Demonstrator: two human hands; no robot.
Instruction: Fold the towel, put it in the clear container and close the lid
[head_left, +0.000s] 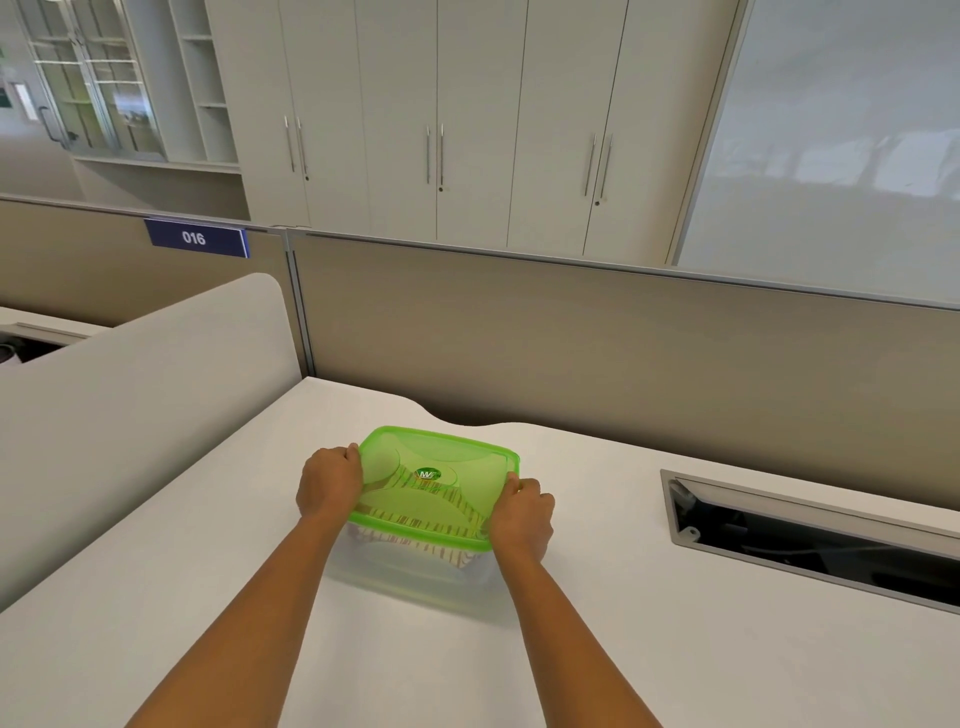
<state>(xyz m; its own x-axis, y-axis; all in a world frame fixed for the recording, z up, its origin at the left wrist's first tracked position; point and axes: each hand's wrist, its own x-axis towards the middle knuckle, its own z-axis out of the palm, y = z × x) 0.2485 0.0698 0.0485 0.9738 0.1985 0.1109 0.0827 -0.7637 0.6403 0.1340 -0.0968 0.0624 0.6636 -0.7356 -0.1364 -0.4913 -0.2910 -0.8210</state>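
Head view: the striped towel (421, 519) is already packed in the clear container (415, 577), and the green lid (441, 462) is being pressed on, gripped by the left hand (330, 486) and the right hand (522, 514).

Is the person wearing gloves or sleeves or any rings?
No gloves and no sleeves show: both forearms are bare right to the bottom of the picture. The left hand and right hand show no rings, watch or bracelet.
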